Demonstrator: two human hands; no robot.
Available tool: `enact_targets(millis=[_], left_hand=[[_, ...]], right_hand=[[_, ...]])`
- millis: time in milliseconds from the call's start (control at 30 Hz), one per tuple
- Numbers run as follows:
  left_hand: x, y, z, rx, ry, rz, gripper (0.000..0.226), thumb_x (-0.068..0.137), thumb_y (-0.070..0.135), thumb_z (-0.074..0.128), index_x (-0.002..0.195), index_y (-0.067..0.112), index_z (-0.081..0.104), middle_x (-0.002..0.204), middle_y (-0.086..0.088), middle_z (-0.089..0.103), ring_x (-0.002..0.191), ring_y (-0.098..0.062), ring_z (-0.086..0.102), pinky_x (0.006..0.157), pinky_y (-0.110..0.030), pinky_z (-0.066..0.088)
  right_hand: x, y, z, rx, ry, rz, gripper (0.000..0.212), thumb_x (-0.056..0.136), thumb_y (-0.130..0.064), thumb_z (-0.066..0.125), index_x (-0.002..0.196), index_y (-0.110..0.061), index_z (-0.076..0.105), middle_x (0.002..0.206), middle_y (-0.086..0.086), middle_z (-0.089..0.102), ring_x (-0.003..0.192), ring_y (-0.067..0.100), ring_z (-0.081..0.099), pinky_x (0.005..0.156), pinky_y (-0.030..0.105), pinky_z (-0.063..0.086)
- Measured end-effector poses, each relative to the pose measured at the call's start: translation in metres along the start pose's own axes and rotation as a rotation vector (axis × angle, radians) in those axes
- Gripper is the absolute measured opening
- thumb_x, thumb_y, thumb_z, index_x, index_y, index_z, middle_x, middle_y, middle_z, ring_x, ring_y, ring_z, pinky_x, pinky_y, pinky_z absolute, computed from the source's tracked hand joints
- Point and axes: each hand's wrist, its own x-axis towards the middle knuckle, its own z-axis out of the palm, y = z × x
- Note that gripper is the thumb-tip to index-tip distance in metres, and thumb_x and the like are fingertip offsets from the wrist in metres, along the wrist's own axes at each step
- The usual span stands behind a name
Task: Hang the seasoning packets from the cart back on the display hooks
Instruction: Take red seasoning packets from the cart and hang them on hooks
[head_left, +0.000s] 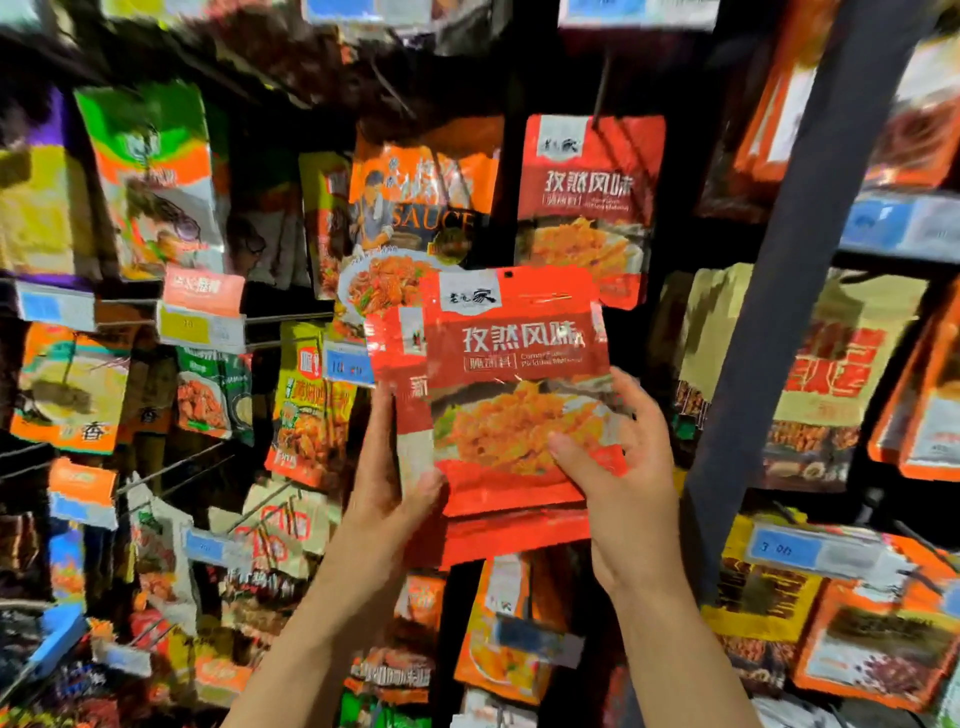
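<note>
Both hands hold red packets up in front of the display: the right hand (621, 467) grips the front packet (519, 384) at its lower right, thumb across the face and fingers behind. The left hand (389, 467) pinches the lower left edge of a second red packet (397, 364) lying just behind the first. A matching packet (589, 208) hangs above them, beside an orange sauce packet (423, 192).

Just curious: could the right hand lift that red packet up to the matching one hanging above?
Probably yes. The right hand already grips the red packet, the hanging match is just above, and nothing visible lies between them.
</note>
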Motion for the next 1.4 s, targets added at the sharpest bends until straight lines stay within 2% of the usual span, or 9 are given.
enact_targets(millis=[100,267,433,600,967,1133,1200,1300,1400], left_hand=[[0.021,0.006,0.007,-0.077,-0.008,0.007,0.072,0.090,0.014,0.067,0.139,0.059,0.038,0.149,0.012,0.047,0.134,-0.021,0.050,0.103,-0.054,0.046],[0.041,0.024,0.016,-0.203,0.134,-0.001,0.070,0.089,0.000,0.050,0.134,0.053,0.043,0.125,0.003,0.069,0.103,-0.017,0.071,0.068,-0.028,0.060],[0.047,0.039,0.009,-0.164,0.183,0.072,0.073,0.090,0.001,0.049,0.144,0.048,0.037,0.126,0.009,0.068,0.106,-0.017,0.069,0.072,-0.029,0.060],[0.049,0.048,0.010,-0.120,0.185,0.082,0.073,0.097,-0.005,0.042,0.148,0.046,0.032,0.106,0.013,0.074,0.088,-0.010,0.074,0.059,-0.020,0.057],[0.051,0.052,0.007,-0.127,0.210,0.091,0.073,0.098,-0.002,0.044,0.147,0.049,0.032,0.118,0.010,0.071,0.096,-0.014,0.073,0.063,-0.024,0.058],[0.057,0.052,0.005,-0.122,0.202,0.118,0.074,0.098,-0.002,0.045,0.147,0.051,0.031,0.135,0.004,0.062,0.104,-0.023,0.070,0.065,-0.031,0.061],[0.060,0.051,0.004,-0.119,0.202,0.128,0.075,0.098,-0.001,0.046,0.146,0.053,0.031,0.144,0.003,0.054,0.106,-0.029,0.067,0.064,-0.032,0.061],[0.062,0.050,0.004,-0.150,0.231,0.154,0.075,0.098,-0.003,0.045,0.148,0.051,0.030,0.148,0.018,0.047,0.123,-0.029,0.059,0.083,-0.044,0.059],[0.063,0.050,0.006,-0.147,0.273,0.169,0.075,0.098,-0.003,0.044,0.149,0.049,0.028,0.126,0.035,0.058,0.120,-0.024,0.062,0.085,-0.046,0.056]], right_hand=[[0.021,-0.015,0.006,0.025,0.042,-0.058,0.063,0.073,-0.019,0.079,0.117,-0.058,0.056,0.132,-0.001,0.061,0.126,0.022,0.055,0.103,0.056,0.044],[0.060,-0.045,0.009,0.032,0.154,-0.203,0.060,0.065,-0.037,0.075,0.115,-0.062,0.054,0.135,0.000,0.058,0.127,0.022,0.054,0.103,0.055,0.045],[0.097,-0.072,0.006,0.099,0.126,-0.243,0.058,0.079,-0.008,0.074,0.118,-0.045,0.053,0.136,0.004,0.056,0.124,0.019,0.056,0.103,0.049,0.048],[0.115,-0.086,0.016,0.128,0.103,-0.221,0.056,0.084,-0.001,0.070,0.124,-0.033,0.050,0.133,0.007,0.057,0.119,0.018,0.060,0.100,0.044,0.051],[0.118,-0.094,0.014,0.099,0.140,-0.179,0.056,0.086,0.000,0.069,0.131,-0.027,0.048,0.124,0.003,0.062,0.108,0.013,0.065,0.080,0.028,0.058],[0.134,-0.085,0.024,-0.011,0.215,-0.223,0.062,0.085,-0.003,0.071,0.136,-0.030,0.046,0.126,-0.004,0.059,0.114,0.013,0.061,0.091,0.039,0.056],[0.142,-0.082,0.032,-0.104,0.236,-0.253,0.061,0.087,-0.005,0.069,0.138,-0.030,0.044,0.121,-0.012,0.056,0.113,0.010,0.058,0.095,0.035,0.052],[0.152,-0.074,0.037,-0.214,0.263,-0.244,0.062,0.091,-0.009,0.066,0.144,-0.027,0.039,0.126,-0.010,0.051,0.119,0.013,0.052,0.092,0.023,0.043],[0.157,-0.057,0.037,-0.266,0.273,-0.200,0.063,0.091,-0.015,0.068,0.146,-0.026,0.037,0.139,-0.002,0.051,0.125,0.016,0.050,0.091,0.023,0.043]])
